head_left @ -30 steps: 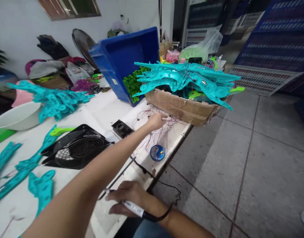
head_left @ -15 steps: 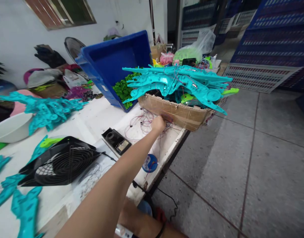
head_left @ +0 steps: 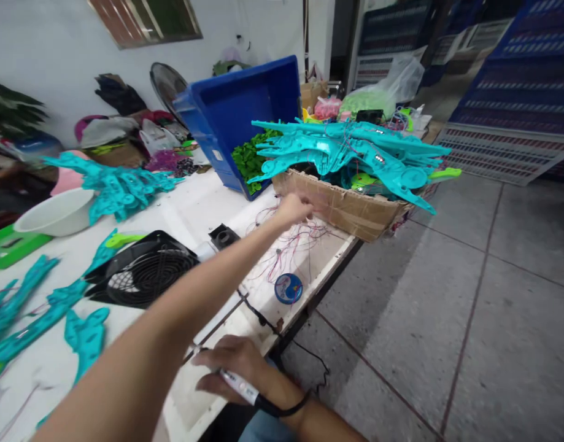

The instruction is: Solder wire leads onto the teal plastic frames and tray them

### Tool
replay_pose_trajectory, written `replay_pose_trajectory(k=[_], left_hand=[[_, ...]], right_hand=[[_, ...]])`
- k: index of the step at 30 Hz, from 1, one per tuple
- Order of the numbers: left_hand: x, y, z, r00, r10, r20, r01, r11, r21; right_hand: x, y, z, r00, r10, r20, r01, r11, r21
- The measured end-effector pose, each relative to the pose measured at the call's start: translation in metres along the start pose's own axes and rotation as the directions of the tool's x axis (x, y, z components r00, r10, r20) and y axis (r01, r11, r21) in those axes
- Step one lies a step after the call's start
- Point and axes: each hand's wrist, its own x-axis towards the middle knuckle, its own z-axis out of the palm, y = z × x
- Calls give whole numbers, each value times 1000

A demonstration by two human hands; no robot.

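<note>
My left hand (head_left: 294,209) reaches across the table to the front of the cardboard box (head_left: 341,209). Its fingers are pinched on thin wires, part of a loose reddish tangle (head_left: 304,236) spread below it; the fingertips are slightly blurred. Low in the view, my right hand (head_left: 238,362) grips a soldering iron (head_left: 239,385) with a white handle and a black cord. Turquoise plastic parts (head_left: 346,147) are heaped on the box. A black soldering stand (head_left: 223,236) is partly hidden behind my left forearm. The round blue tin (head_left: 288,288) rests near the table edge.
A black fan (head_left: 146,270) lies left of my forearm, with turquoise parts (head_left: 86,337) around it. Farther back are a white bowl (head_left: 56,215), another turquoise pile (head_left: 125,190) and a tilted blue crate (head_left: 245,92) with green pieces. Stacked crates (head_left: 507,147) stand on the floor at right.
The view has turned left. My right hand with the soldering iron has come up into view over the table edge. My left hand has lifted slightly, and the wires have shifted.
</note>
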Motion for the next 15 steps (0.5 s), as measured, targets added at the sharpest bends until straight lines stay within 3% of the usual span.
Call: replay_pose_trajectory(k=[4,8,11,13,15], left_hand=[[-30,24,-98,987,-54,153,80,982,-172],[-65,52,-177,997,-22,78,50,923,-382],[-89,68,-212,991,28,-133,-92,856,-508],[-104,75,-227,956,85,-281,-230,813,-536],[-118,76,-238,943,131,-305,-269,839,-472]], right_hand=[[2,-6,-10,1000,-1,-31,3,998,63],[2,-9,-14,999,19,-40,-17,998,61],[3,-11,-19,1000,29,9,-30,999,37],[3,-13,-24,998,33,60,-34,999,23],[4,-16,-28,996,26,80,-28,999,24]])
